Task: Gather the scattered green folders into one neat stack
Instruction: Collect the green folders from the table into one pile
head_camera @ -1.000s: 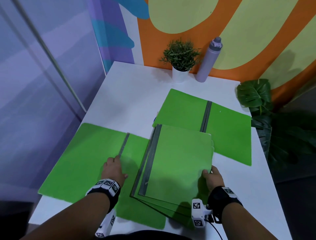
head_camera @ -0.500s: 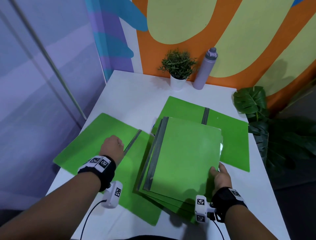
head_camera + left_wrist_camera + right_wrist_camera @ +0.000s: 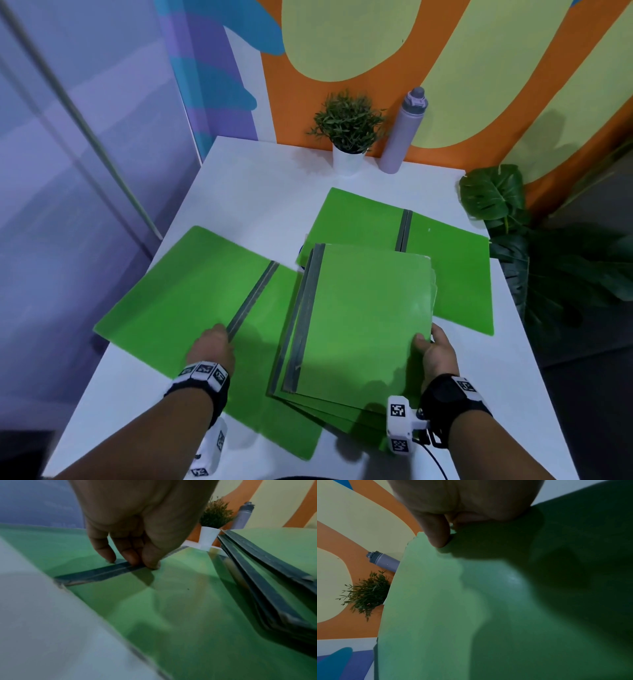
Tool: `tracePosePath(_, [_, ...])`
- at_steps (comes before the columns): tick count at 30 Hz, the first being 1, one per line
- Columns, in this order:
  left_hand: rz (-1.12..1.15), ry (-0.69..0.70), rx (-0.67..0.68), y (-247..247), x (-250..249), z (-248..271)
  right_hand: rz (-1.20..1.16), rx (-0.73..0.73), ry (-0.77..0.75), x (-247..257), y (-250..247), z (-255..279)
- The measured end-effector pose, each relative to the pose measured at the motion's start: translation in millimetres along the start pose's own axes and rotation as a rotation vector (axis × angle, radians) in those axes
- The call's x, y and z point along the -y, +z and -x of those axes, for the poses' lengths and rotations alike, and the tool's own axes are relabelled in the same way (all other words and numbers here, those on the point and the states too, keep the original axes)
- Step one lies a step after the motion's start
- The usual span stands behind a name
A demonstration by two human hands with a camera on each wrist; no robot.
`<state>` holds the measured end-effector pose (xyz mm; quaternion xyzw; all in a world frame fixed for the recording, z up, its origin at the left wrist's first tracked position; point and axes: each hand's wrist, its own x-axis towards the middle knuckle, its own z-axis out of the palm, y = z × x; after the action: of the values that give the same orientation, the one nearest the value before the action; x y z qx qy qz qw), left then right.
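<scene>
A stack of several closed green folders [image 3: 363,318] lies in front of me, dark spines to the left. My right hand [image 3: 426,342] grips its right edge, thumb on the top folder [image 3: 428,601], other fingers hidden beneath. Left of the stack lies an open green folder [image 3: 178,298], its right half tucked under the stack. My left hand [image 3: 219,332] pinches the near end of its dark spine [image 3: 96,573] with curled fingertips [image 3: 130,559]. A second open green folder [image 3: 363,222] lies flat behind the stack, partly covered by it.
On the white table [image 3: 267,178], a small potted plant [image 3: 347,130] and a lilac bottle [image 3: 402,133] stand at the back edge by the painted wall. Large dark leaves [image 3: 493,195] rise beside the table's right side. A glass wall runs along the left.
The left open folder has turned and slid farther onto the table under my left hand. My right hand keeps its hold on the stack's edge.
</scene>
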<state>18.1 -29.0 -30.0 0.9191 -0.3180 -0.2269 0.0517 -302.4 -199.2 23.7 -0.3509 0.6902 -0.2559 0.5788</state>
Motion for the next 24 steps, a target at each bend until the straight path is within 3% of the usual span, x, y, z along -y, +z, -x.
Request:
tracePosePath(3, [-0.033,-0.014,-0.044,2,-3,5,0.003,0.009,0.0,2,0,3])
tracePosePath(8, [-0.117,-0.013,0.042,1,-8,7,0.017,0.01,-0.003,3,4,2])
tracePosePath(15, [-0.191,-0.116,0.133,-6,-13,2,0.036,0.026,0.026,1,8,4])
tracePosePath(19, [-0.104,-0.091,0.124,-14,-16,1,0.015,0.028,0.031,2,6,2])
tracePosePath(24, [0.138,0.048,-0.009,-64,-32,-4,-0.087,-0.007,0.053,11,0,0])
